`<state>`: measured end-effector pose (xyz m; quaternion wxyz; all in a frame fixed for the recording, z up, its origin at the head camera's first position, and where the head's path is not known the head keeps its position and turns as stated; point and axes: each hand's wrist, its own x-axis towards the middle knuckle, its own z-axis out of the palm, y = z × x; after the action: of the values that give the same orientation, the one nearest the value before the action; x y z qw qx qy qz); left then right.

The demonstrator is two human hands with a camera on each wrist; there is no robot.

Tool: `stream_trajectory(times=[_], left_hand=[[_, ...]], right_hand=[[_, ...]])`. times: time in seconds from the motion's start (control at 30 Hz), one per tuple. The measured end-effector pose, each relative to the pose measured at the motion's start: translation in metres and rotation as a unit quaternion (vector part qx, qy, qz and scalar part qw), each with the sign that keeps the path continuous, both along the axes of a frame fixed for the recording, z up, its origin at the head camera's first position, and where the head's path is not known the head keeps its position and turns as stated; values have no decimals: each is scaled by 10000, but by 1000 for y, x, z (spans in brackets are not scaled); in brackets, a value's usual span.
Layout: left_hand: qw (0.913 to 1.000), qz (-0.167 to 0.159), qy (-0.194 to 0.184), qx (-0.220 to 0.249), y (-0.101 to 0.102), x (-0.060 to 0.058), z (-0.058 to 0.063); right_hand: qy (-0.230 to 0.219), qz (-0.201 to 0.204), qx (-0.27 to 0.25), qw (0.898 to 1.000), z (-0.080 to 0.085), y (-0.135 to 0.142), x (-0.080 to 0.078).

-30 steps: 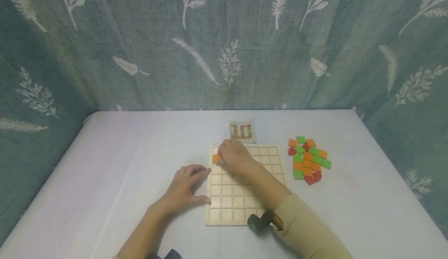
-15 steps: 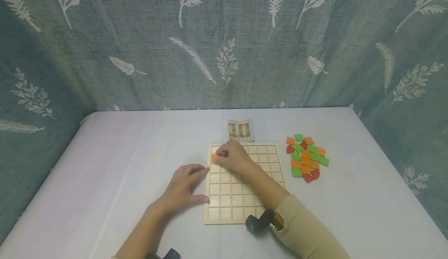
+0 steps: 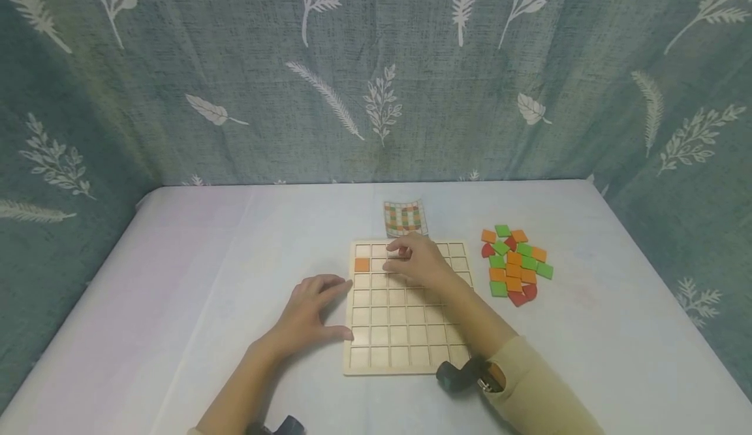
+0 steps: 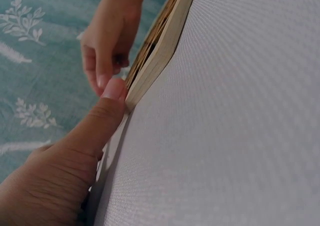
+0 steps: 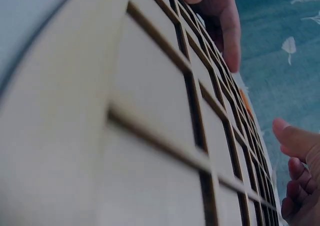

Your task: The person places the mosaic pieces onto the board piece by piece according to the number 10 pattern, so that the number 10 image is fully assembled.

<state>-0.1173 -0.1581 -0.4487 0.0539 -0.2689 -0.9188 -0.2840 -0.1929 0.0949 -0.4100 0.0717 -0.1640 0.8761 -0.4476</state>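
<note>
A pale wooden grid board (image 3: 378,337) lies on the table, with one orange square tile (image 3: 361,264) set in a cell near its upper left corner. My left hand (image 3: 308,314) rests at the board's left side, thumb and fingertips touching the edge. In the left wrist view the thumb (image 4: 102,118) lies along the board's side. Over the upper part of the board hovers my right hand (image 3: 420,262), to the right of the orange tile. Its thumb stands apart from the loosely curled fingers, and nothing shows between them in the right wrist view.
Right of the board lies a loose group of green, orange and red tiles (image 3: 514,272), some squares and some with a rounded side. A small printed pattern card (image 3: 405,217) lies just behind the board. Patterned teal fabric (image 3: 252,82) hangs around the table.
My right hand has let go of the orange tile and moved right, leaving the tile in its cell in full view. My left hand stays at the board's edge.
</note>
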Motion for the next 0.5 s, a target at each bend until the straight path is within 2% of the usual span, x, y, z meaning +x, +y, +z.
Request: stream_trajectory(times=[0.2,0.5], left_hand=[[10000,64,-53,-45,1,0,-1],[10000,60,-62,-6,0,1,0]], right_hand=[[176,28,-154,9997,3,17,6],[235,-273,-159,9992,6,36,18]])
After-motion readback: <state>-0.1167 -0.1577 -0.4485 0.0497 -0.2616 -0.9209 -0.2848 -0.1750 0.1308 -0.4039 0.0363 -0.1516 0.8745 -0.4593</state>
